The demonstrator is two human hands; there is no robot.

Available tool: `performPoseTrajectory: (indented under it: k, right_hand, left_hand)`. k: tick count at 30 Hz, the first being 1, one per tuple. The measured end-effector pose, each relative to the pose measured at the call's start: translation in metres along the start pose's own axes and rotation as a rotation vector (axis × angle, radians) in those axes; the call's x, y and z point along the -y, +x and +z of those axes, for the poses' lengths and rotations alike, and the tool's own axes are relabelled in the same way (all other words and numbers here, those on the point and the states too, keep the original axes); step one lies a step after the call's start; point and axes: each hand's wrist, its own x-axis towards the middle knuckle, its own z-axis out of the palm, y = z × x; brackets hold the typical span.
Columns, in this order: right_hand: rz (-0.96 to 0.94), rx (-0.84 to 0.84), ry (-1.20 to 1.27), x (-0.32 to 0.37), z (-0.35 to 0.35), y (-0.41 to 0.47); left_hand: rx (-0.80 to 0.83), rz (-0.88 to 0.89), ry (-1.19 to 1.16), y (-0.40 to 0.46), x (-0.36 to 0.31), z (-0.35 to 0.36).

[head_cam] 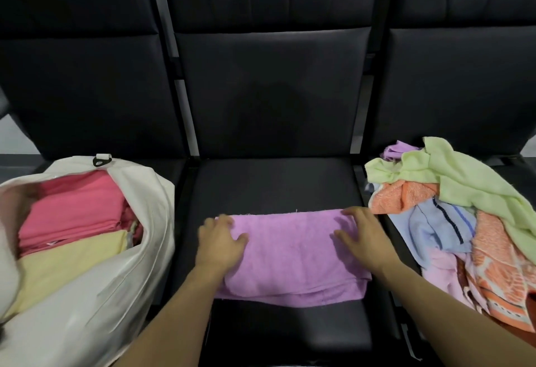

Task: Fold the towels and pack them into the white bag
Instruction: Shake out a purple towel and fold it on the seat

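Hidden and cropped parts around the folded purple terry towel (293, 253)

White fabric bag (95, 288) left of the towel is cut by left and bottom edges; its near-left rim is blurred. Loose heap of unfolded towels (464, 221) right of it runs off the right edge, lower layers buried. Both forearms leave the bottom edge. Palms cover the towel's two ends. Left hand (219, 243) fingertips motion-blurred.
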Motion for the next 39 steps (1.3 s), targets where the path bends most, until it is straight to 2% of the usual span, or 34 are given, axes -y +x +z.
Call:
performPoseTrajectory:
  k: [1, 3, 5, 7, 10, 15, 19, 21, 23, 25, 26, 28, 31, 35, 39]
  right_hand:
    - [-0.114, 0.047, -0.054, 0.008, 0.002, -0.001]
    - [-0.237, 0.221, -0.167, 0.017, 0.010, -0.002]
    - [-0.224, 0.393, -0.265, 0.022, 0.019, -0.007]
    - [-0.212, 0.455, -0.423, 0.026, 0.020, -0.010]
    - [-0.143, 0.500, -0.569, 0.037, 0.015, -0.012]
    - [-0.051, 0.604, -0.604, 0.058, 0.014, -0.024]
    - [-0.040, 0.648, -0.438, 0.062, 0.015, -0.030]
    - [0.028, 0.619, -0.309, 0.062, 0.012, -0.027]
    - [0.148, 0.432, -0.208, 0.060, 0.010, -0.020]
    - [0.291, 0.224, -0.090, 0.053, 0.011, -0.012]
    - [0.373, 0.175, 0.013, 0.049, 0.012, -0.008]
    - [0.514, 0.152, 0.259, 0.044, 0.017, -0.002]
    - [0.646, 0.186, 0.510, 0.048, 0.019, 0.001]
    - [0.708, 0.276, 0.516, 0.052, 0.016, -0.001]
    - [0.664, 0.285, 0.558, 0.049, 0.010, 0.000]
  left_hand:
    - [0.083, 0.066, -0.076, -0.005, -0.010, 0.001]
    - [0.351, 0.119, -0.139, -0.016, -0.024, 0.009]
    - [0.593, 0.123, -0.081, -0.028, -0.032, 0.021]
    - [0.700, 0.095, 0.044, -0.034, -0.035, 0.030]
    - [0.639, 0.110, 0.182, -0.031, -0.034, 0.032]
    - [0.288, 0.276, 0.358, -0.017, -0.020, 0.042]
    - [0.312, 0.284, 0.304, -0.007, -0.016, 0.048]
    - [0.322, 0.268, 0.245, -0.006, -0.015, 0.050]
    - [0.260, 0.207, 0.127, -0.008, -0.018, 0.050]
    - [0.106, 0.086, -0.006, -0.010, -0.024, 0.051]
    - [0.043, 0.003, -0.057, -0.011, -0.028, 0.052]
    - [0.021, -0.162, -0.135, -0.011, -0.035, 0.054]
    - [0.095, -0.338, -0.270, -0.008, -0.042, 0.057]
    - [0.170, -0.378, -0.470, 0.001, -0.039, 0.061]
    - [0.180, -0.409, -0.588, 0.002, -0.033, 0.059]
